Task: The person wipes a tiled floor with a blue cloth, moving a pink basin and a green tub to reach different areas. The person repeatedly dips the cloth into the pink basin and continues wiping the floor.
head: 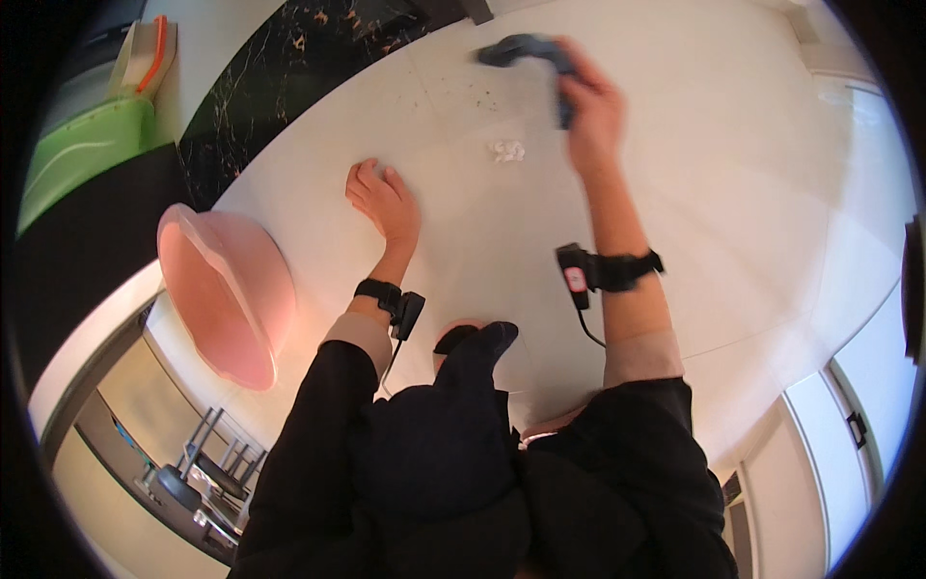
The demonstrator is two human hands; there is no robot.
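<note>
My right hand (595,108) grips a dark, curved handheld object (532,52), blurred by motion, above the pale tiled floor (694,159); I cannot tell what tool it is. A crumpled white tissue or scrap (507,150) lies on the floor to the left of that hand. Small greenish crumbs (486,100) are scattered beyond it. Holding nothing that I can see, my left hand (385,199) hovers over or rests on the floor, its fingers loosely bent and a little apart. A black strapped device sits on each wrist.
A pink plastic basin (271,275) stands tipped on its side at the left. Behind it are a black marbled border (246,108), a green plastic bin (94,155) and a dustpan (160,72) with an orange edge. A metal rack (217,463) is at lower left, white doors (832,434) at right.
</note>
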